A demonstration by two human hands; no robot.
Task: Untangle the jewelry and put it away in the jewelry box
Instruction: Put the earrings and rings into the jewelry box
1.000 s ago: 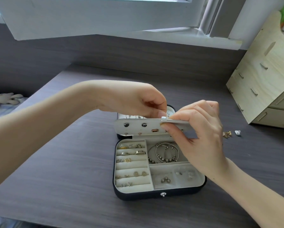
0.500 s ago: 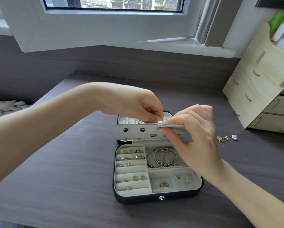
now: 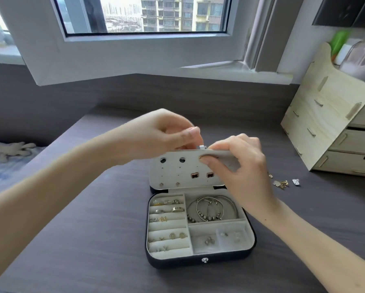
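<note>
The jewelry box [image 3: 198, 263] lies open on the dark desk [image 3: 93, 240], a black case with a pale lining. On its left side, padded rolls hold rings [image 3: 166, 205] in the far rows and small studs [image 3: 176, 235] in the near ones. The far right compartment holds a heap of silver bracelets [image 3: 211, 208], some strung with beads. The near right one holds a few small earrings [image 3: 209, 241].

The earring panel [image 3: 177, 170] stands up from the back edge, pierced with holes and carrying a pair of brown studs [image 3: 194, 175]. The right hand [image 3: 245, 166] grips the panel's top right corner, thumb on the front and fingers curled behind. The left hand [image 3: 162, 134] pinches a small white piece [image 3: 202, 147] at the panel's top edge; what it is I cannot tell.

More loose jewelry [image 3: 283, 183] lies on the desk to the right, near a wooden drawer unit [image 3: 325, 127].
</note>
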